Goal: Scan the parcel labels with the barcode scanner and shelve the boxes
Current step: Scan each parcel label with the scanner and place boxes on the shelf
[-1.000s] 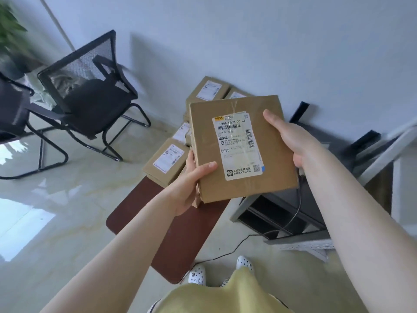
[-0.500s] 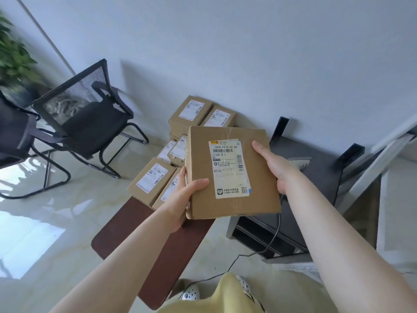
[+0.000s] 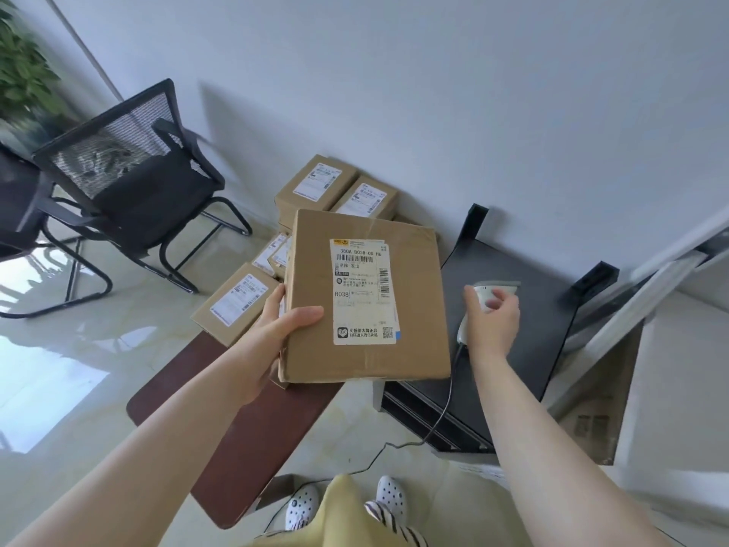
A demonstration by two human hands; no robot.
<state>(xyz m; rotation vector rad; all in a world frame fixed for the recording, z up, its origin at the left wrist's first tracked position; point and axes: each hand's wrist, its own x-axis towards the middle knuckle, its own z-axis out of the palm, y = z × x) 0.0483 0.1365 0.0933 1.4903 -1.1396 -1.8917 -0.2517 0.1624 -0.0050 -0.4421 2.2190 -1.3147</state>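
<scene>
A flat brown cardboard parcel with a white printed label is held face up above the dark brown desk, gripped at its left edge by the left hand, thumb on top. The right hand, arm extended, is curled round a white corded barcode scanner over the black shelf.

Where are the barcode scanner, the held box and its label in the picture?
barcode scanner point(image 3: 495, 290), head view, on its pale head above the fingers.
held box point(image 3: 311, 278), head view, on bare cardboard left of the label.
label point(image 3: 365, 305), head view, on its white middle.
</scene>
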